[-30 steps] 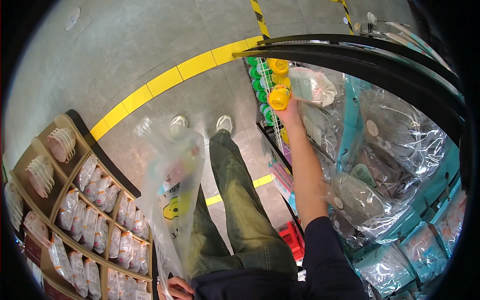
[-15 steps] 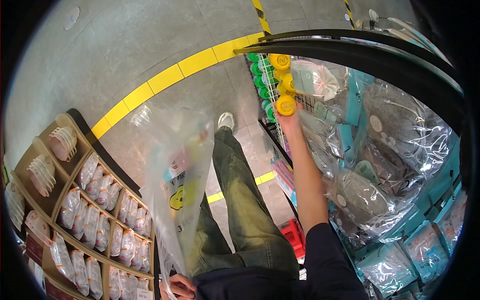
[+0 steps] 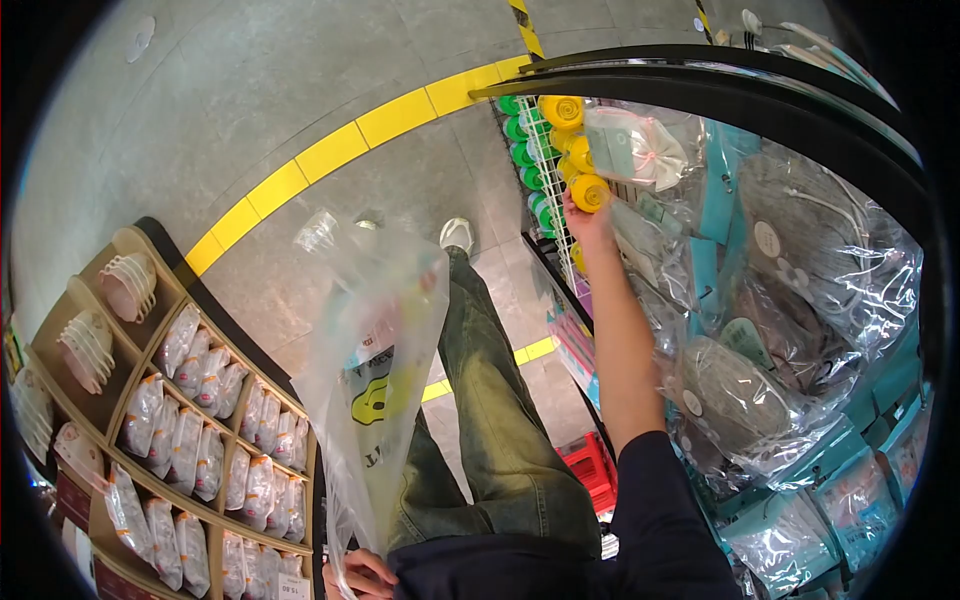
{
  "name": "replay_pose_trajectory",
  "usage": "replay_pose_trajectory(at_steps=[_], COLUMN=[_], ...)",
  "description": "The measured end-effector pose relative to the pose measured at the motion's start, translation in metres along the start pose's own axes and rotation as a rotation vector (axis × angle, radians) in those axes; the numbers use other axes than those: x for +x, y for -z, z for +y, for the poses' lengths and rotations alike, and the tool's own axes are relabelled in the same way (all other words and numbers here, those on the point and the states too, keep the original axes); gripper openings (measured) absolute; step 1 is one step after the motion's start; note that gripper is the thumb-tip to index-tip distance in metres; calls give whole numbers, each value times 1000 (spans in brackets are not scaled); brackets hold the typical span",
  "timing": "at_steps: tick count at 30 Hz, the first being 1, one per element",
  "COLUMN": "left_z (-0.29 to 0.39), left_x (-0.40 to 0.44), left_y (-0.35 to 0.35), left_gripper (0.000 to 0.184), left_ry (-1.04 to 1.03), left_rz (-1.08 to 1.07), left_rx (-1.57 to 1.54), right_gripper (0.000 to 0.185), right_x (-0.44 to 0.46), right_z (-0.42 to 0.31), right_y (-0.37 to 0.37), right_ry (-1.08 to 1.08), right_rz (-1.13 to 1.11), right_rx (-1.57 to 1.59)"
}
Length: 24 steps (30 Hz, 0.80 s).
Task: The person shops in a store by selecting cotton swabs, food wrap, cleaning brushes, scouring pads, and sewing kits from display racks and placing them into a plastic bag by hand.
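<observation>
My left hand point(image 3: 360, 577) is at the bottom edge, its fingers closed on the top of a translucent plastic bag point(image 3: 345, 430). The bag hangs in front of my legs, with a yellow print and dark lettering on its side. Blurred coloured items show faintly through it. My right arm reaches out to a white wire rack point(image 3: 543, 160). There my right hand point(image 3: 590, 225) is closed around a bottle with a round yellow top point(image 3: 590, 193). Other yellow-topped bottles point(image 3: 563, 112) stand just beyond it. The lower part of the held bottle is hidden.
Green-topped bottles point(image 3: 521, 153) line the rack's left side. Packaged grey goods point(image 3: 800, 215) hang at right below a curved black rail point(image 3: 700, 88). A tan compartment shelf point(image 3: 130, 380) with wrapped packs stands at left. A red crate point(image 3: 588, 470) sits low near my right side.
My right hand and the yellow-topped bottle sit slightly higher and further right in view. The plastic bag has swung a little to the right. My left hand keeps its hold.
</observation>
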<state>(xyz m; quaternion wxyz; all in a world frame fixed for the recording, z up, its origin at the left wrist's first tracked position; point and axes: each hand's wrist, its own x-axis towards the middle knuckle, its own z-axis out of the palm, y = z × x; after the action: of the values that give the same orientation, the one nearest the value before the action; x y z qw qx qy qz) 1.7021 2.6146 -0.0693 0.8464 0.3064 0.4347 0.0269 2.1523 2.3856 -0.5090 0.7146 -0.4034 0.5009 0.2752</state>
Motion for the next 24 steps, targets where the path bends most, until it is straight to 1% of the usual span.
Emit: replay_pose_trajectory(at_steps=[1, 2, 5, 8, 10, 11, 13, 15, 18, 20, 21, 23, 24], left_z=[7, 11, 15, 22, 32, 29, 22, 23, 25, 26, 27, 29, 30], left_x=[2, 6, 15, 22, 34, 32, 29, 29, 29, 27, 26, 24, 23], left_y=[-4, -10, -20, -24, -33, -32, -30, -31, -29, -28, -28, -28, -27], left_gripper=[14, 14, 14, 15, 23, 23, 15, 14, 14, 14, 15, 15, 16], left_ry=[68, 69, 73, 97, 141, 141, 82, 84, 83, 79, 81, 78, 90], left_rz=[43, 44, 61, 55, -28, -28, 62, 64, 61, 55, 64, 73, 74], left_rx=[19, 21, 3, 76, 198, 198, 19, 24, 35, 42, 49, 57, 42], right_gripper=[47, 47, 48, 51, 52, 54, 54, 54, 52, 51, 51, 51, 51], right_x=[3, 6, 5, 0, -3, -3, -7, -9, -1, -11, -20, -43, -40], right_z=[0, 0, -1, 0, 6, 7, 6, 6, 11, 16, 20, 26, 29], right_y=[1, 2, 2, -8, -15, -17, -20, -22, -15, -21, -23, -31, -27], right_ry=[-2, -4, 13, 73, 99, 125, 129, 132, 189, 264, 263, 380, 380], right_rz=[54, 107, 52, 76, 45, 15, 22, 29, -34, -97, -98, -133, -136], right_rx=[36, 72, 115, 167, 164, 159, 138, 119, 174, 140, 141, -73, -72])
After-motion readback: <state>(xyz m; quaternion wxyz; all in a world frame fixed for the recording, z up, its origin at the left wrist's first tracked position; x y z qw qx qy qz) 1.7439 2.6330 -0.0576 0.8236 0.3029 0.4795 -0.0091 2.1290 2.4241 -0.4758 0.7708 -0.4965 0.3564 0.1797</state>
